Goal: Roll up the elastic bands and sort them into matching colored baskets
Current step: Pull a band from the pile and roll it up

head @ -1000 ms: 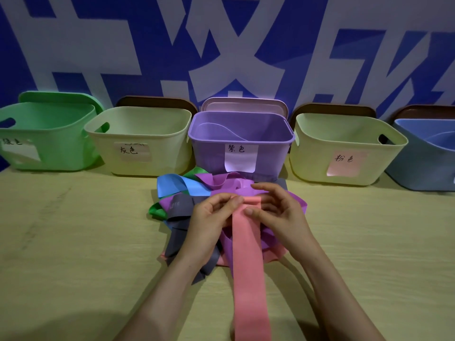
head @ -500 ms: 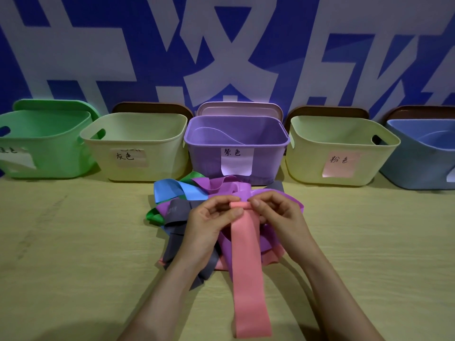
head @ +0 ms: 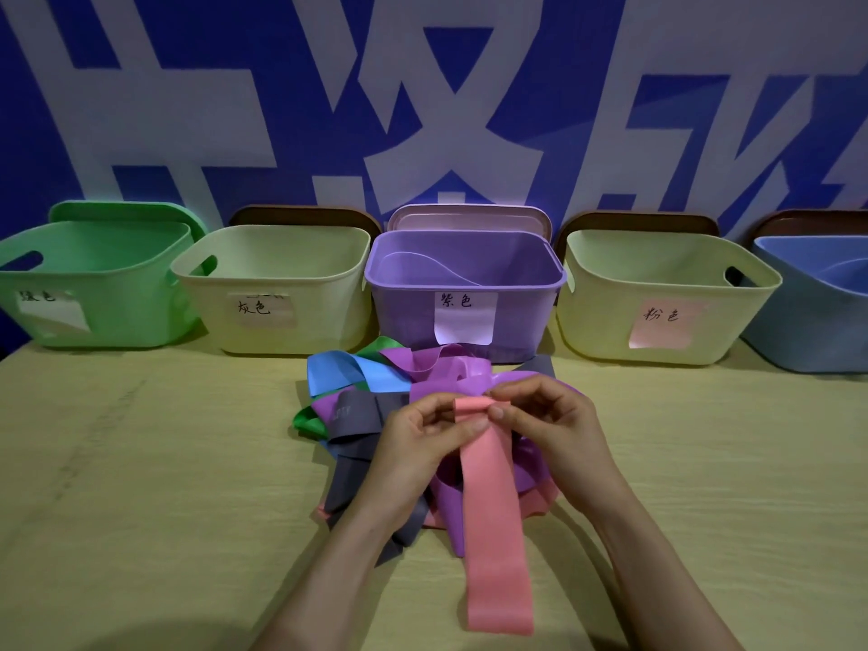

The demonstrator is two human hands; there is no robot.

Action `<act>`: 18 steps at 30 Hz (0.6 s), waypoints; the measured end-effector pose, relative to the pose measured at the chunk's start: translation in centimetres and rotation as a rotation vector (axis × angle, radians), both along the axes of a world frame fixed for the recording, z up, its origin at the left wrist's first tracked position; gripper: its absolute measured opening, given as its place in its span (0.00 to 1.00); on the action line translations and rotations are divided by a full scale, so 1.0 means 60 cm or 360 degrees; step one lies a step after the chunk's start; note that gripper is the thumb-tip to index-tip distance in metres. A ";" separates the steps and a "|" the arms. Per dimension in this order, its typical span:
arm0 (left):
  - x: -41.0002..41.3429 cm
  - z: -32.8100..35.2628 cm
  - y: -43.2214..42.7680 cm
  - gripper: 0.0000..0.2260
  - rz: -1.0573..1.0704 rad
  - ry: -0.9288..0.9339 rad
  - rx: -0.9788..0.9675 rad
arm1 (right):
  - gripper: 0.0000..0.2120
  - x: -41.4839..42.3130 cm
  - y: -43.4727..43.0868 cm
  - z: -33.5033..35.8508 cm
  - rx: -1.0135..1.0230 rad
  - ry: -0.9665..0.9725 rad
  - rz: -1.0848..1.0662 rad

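Observation:
A pink elastic band (head: 493,519) lies flat toward me over a pile of bands (head: 375,392) in blue, green, purple and grey. Its far end is folded into a small roll. My left hand (head: 418,448) pinches the left side of that roll and my right hand (head: 549,425) pinches the right side. Behind the pile stand five baskets: a green one (head: 98,284), a cream one with a grey-word label (head: 277,293), a purple one (head: 465,284), a cream one with a pink label (head: 657,298) and a blue one (head: 817,312).
The baskets line the back of a pale yellow table (head: 141,486), against a blue and white wall banner. Lids lean behind the baskets. A second pink band shows under the pile near my left wrist.
The pink band's far end has been turned over into a small roll, and its near end has drawn a little toward the pile. Both hands stay on the roll.

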State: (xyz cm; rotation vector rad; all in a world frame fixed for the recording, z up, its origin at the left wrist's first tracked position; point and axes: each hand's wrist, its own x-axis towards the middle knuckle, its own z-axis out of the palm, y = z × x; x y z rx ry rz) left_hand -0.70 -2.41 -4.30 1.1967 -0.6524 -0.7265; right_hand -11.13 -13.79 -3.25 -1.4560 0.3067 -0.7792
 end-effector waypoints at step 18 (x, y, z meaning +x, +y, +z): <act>0.003 0.000 0.001 0.07 0.0173 0.0110 -0.0115 | 0.18 0.004 0.007 -0.003 0.0025 0.0197 0.0127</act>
